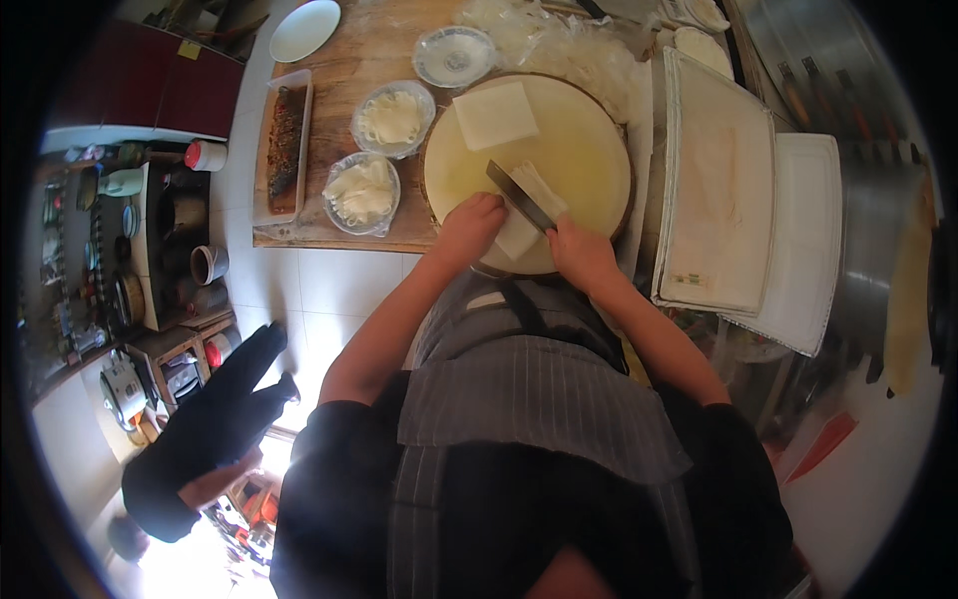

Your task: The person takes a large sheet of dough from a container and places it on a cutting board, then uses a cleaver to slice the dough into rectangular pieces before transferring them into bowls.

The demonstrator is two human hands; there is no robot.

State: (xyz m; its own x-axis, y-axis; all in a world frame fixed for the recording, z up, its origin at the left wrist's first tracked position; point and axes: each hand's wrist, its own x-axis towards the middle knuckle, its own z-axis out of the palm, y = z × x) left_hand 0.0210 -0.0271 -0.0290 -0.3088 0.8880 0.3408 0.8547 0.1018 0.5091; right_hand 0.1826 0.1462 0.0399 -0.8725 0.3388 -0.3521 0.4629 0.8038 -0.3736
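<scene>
My right hand (582, 253) grips the handle of a broad kitchen knife (518, 196). Its blade slants up and left across the round chopping board (599, 168). Narrow cut strips (540, 187) of a pale, thin food sheet lie just right of the blade. On the other side, the curled fingers of my left hand (473, 221) rest against the uncut part of the folded sheet (519, 238). Another flat pale sheet (497, 116) lies near the board's far edge. Whether the sheets are dough or tofu skin cannot be told.
Left on the wooden table (337, 82) are two film-covered bowls of pale strips (390, 117) (360, 192), a patterned plate (454, 56), and a tray with a sauced fish (284, 142). Plastic film (554, 37) lies behind the board. White trays (718, 180) stand right. Another person (217, 404) is lower left.
</scene>
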